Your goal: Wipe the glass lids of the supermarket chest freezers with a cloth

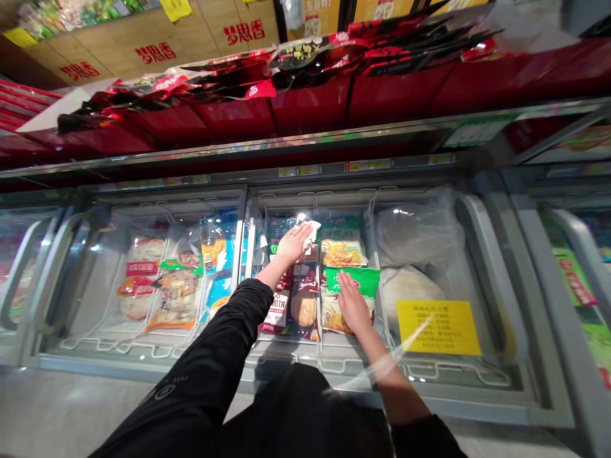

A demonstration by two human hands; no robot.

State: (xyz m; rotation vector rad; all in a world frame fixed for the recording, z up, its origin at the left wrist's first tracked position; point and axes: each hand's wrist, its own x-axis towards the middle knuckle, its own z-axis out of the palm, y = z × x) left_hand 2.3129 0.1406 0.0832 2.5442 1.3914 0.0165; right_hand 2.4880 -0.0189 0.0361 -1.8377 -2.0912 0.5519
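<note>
My left hand (293,243) lies on the sliding glass lid (446,277) of a chest freezer, with a white cloth (312,233) pressed under its fingers. The cloth could be a paper tissue; most of it is hidden by the hand. Lower and to the right, my right hand (354,304) rests flat on the same lid with its fingers stretched out, holding nothing. Beneath the glass are a green-and-white food bag (367,280) and dark red packets of flatbread (303,305), lying in wire baskets.
A yellow notice (439,327) is stuck on the lid's right part, near a curved grey handle (491,273). Another glass lid (105,254) covers bagged food on the left. Behind the freezer, a shelf of red boxes (310,105) holds black-and-red packets.
</note>
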